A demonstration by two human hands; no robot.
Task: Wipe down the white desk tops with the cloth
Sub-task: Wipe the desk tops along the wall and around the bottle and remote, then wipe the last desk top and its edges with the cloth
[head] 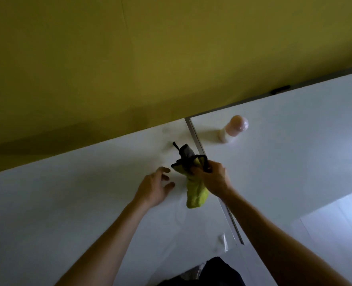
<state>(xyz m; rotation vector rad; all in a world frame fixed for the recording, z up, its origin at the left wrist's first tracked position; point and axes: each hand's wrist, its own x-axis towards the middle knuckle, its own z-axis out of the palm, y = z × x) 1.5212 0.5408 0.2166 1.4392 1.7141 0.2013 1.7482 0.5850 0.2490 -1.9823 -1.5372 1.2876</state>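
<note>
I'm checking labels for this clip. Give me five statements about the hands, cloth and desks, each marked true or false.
1. The right hand grips the green cloth. True.
2. The left hand grips the cloth too. False: its fingers are spread and hold nothing.
3. A pale pink object sits on the right desk top. True.
4. The cloth lies spread flat on a desk. False: it is bunched in the right hand.
5. The wall is blue. False: it is yellow.

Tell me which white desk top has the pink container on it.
The right desk top, beyond the metal seam: the pink container stands near its back edge. The left desk top, under the left hand, has none.
</note>
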